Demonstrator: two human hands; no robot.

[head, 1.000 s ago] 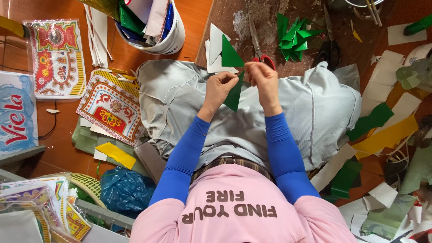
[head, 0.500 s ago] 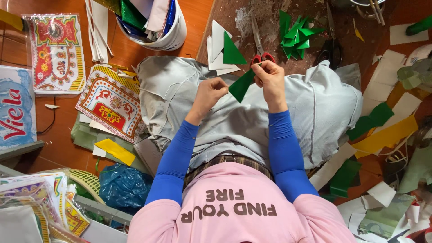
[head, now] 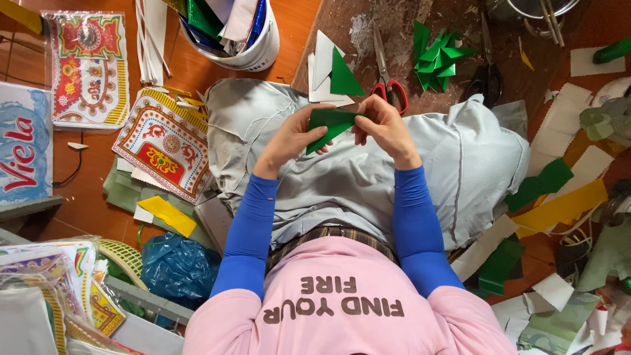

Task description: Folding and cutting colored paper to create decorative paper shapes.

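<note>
Wide view first: the person sits cross-legged, grey trousers [head: 460, 177] filling the middle, the wooden board [head: 453, 26] ahead of the knees and the orange floor [head: 197, 66] strewn with paper. On the left lies a patterned printed sheet [head: 164, 148], with a white bucket [head: 246, 46] of paper offcuts above it. Out on the board sit a heap of folded green shapes [head: 437, 56], a small stack of white and green triangles [head: 332, 75] and red-handled scissors [head: 389, 82].

Now the change: a second ago both hands were raised toward the board with the green piece tucked under them; since then they have dropped back over the lap and the piece has swung out flat between them. To my eye that means folding is under way again, not cutting, as the scissors lie untouched.

The green paper piece [head: 332, 125] sits right between the hands. The left hand [head: 289, 141] curls partly closed, fingers under its lower end. The right hand [head: 381, 128] pinches the upper right corner, thumb and fingertips tight.
</note>
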